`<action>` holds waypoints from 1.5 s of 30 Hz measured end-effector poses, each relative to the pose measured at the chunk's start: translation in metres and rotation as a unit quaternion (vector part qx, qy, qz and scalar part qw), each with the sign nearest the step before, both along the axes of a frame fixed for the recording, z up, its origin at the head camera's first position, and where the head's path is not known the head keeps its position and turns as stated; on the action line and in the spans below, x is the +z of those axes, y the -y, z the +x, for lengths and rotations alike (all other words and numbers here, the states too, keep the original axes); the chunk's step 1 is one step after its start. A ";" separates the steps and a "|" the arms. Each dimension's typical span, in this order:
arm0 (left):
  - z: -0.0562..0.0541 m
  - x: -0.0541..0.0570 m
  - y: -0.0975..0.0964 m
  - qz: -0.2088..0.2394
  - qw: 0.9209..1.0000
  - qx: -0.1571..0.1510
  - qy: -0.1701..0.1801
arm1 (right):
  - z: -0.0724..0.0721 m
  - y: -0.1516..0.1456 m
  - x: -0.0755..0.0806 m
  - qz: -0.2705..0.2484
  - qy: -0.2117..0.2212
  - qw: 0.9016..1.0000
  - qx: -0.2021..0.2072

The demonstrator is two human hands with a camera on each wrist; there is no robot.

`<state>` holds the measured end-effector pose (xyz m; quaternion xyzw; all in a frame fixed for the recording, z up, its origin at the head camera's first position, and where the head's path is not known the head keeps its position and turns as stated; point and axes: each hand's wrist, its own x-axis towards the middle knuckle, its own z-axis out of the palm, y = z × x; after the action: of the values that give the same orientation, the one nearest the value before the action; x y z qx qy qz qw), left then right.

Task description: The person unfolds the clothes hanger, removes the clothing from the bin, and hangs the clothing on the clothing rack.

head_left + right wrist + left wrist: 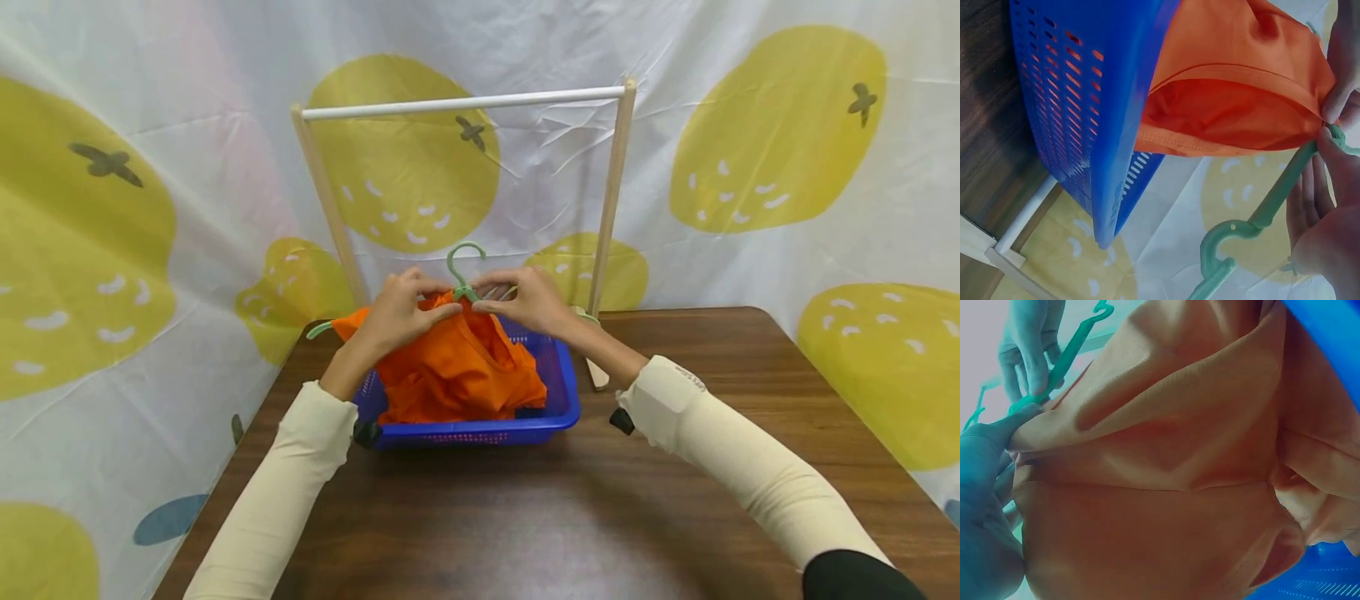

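An orange shirt hangs in folds into a blue basket, its neckline opening turned to the right. A green clothes hanger stands hook up at the collar. One hanger end pokes out past the shirt at the left; the other arm of the hanger is bare, outside the cloth. My left hand pinches the shirt's collar between thumb and fingers, close to the hook's base. My right hand grips the hanger just right of the hook. The hanger part inside the shirt is hidden.
Behind the basket rises a rack with wooden posts and a white rail. A wooden foot of it lies right of the basket. All stand on a brown table, before a fruit-patterned curtain.
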<state>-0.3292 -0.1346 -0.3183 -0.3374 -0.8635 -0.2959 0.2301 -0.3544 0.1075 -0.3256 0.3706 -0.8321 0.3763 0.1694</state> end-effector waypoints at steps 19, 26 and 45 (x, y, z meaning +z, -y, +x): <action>-0.005 0.008 0.016 0.064 0.997 0.015 0.027 | 0.007 -0.012 -0.015 -0.068 -0.054 0.996 -0.013; -0.007 0.011 0.026 0.098 0.995 0.014 0.029 | 0.011 -0.020 -0.035 -0.046 -0.038 0.997 -0.056; -0.002 0.008 0.051 0.116 0.993 0.010 0.019 | -0.016 -0.050 -0.058 0.042 0.150 0.983 -0.093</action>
<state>-0.3316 -0.1856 -0.3101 -0.2944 -0.8307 -0.3983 0.2542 -0.3701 0.1576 -0.3839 0.2375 -0.8941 0.3749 0.0610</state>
